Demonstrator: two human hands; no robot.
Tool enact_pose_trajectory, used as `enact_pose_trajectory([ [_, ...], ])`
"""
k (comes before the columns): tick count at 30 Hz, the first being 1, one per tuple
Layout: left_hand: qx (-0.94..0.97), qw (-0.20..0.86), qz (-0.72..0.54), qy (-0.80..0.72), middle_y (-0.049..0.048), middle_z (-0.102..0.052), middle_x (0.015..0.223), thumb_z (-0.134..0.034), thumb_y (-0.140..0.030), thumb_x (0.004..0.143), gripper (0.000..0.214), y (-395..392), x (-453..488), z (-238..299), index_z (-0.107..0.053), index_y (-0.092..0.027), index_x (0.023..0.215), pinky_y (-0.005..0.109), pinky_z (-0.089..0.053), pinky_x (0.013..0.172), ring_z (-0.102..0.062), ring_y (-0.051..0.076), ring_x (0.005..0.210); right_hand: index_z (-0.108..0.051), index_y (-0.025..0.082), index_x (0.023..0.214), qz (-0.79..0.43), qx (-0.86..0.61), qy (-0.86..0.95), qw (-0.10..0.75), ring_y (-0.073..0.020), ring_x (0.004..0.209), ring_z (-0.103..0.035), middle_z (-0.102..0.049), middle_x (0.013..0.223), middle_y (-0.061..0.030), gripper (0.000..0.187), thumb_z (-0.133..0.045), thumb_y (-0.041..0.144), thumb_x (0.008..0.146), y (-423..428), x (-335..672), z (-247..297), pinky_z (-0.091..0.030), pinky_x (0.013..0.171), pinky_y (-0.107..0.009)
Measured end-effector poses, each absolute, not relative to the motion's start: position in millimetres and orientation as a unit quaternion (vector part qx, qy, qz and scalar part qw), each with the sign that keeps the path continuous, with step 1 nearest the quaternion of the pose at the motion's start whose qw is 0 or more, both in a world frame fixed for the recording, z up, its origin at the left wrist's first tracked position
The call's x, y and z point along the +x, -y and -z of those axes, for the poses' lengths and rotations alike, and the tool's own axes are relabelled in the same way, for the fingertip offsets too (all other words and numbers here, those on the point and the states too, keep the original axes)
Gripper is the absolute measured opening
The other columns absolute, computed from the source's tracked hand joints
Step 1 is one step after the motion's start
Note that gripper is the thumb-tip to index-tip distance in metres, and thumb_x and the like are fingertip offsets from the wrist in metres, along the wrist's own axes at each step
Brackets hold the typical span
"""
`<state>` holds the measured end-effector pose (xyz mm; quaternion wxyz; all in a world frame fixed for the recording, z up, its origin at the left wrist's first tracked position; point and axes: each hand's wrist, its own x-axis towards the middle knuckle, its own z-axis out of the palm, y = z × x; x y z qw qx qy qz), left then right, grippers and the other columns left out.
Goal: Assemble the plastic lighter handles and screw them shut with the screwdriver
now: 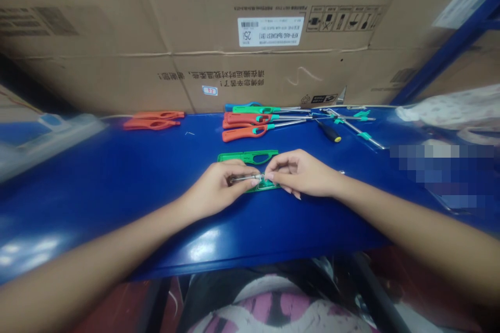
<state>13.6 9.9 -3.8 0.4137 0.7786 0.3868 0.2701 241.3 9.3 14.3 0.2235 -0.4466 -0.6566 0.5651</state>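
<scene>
Tabletop (183, 250) extends from its near edge to the left hand (216, 187), whose pinched fingers grip one clear cylinder (242, 178) above one green shell (269, 186); right hand (302, 171), fingertips drawn together, adjoins the cylinder's end, its hold indistinct; beyond lie a second green shell (234, 157), one screwdriver (329, 131), two orange shells (148, 124).

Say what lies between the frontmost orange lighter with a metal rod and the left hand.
A green lighter handle shell lies on the blue tabletop between that orange lighter and the left hand, as the head view shows.
</scene>
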Motion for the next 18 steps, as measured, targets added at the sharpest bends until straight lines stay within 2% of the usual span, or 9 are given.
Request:
enact_pose_trajectory([
  [9, 0.781, 0.414, -0.276, -0.379, 0.0075, -0.069, 0.091, -0.067, -0.033, 0.09, 0.028, -8.8, 14.9, 4.8, -0.079, -0.016, 0.108, 0.029, -0.049, 0.069, -0.063, 0.018, 0.079, -0.066, 0.014, 0.088, -0.565, -0.449, 0.655, 0.224, -0.0057, 0.039, -0.048, -0.053, 0.051, 0.0078, 0.028, -0.078, 0.038, 0.079, -8.0, 240.6, -11.9, -0.046, 0.034, -0.017],
  [18, 0.789, 0.401, -0.287, -0.366, 0.0065, -0.07, 0.09, -0.067, -0.029, 0.091, 0.022, -7.2, 16.4, 6.1, -0.079, -0.018, 0.106, 0.028, -0.048, 0.07, -0.064, 0.018, 0.081, -0.065, 0.015, 0.089, -0.554, -0.456, 0.663, 0.212, -0.0055, 0.038, -0.048, -0.052, 0.051, 0.0079, 0.021, -0.072, 0.034, 0.085, -7.7, 240.3, -10.3, -0.045, 0.035, -0.017],
])
